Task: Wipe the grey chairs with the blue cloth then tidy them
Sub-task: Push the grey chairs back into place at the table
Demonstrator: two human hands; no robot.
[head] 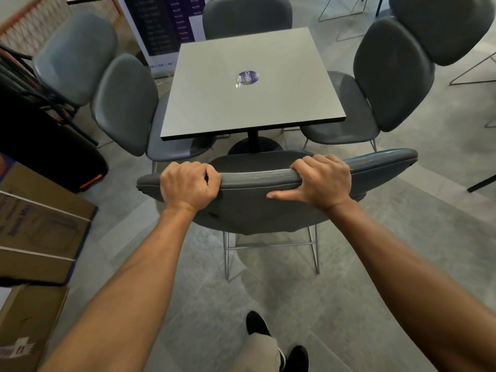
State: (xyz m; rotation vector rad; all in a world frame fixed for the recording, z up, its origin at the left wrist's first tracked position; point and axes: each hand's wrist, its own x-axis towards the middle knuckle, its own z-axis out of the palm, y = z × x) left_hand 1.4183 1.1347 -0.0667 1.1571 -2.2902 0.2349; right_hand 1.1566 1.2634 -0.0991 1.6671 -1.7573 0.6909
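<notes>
The nearest grey chair stands just in front of me, its seat facing the square grey table. My left hand grips the top edge of its backrest on the left. On the right, my right hand grips the same edge, thumb laid along the back. Three more grey chairs surround the table: one on the left, one on the right, one at the far side. No blue cloth is in view.
Cardboard boxes are stacked at the left by a black object. A further grey chair stands far left and another far right. A purple sticker marks the tabletop. A banner stands behind. My shoes are on the grey floor.
</notes>
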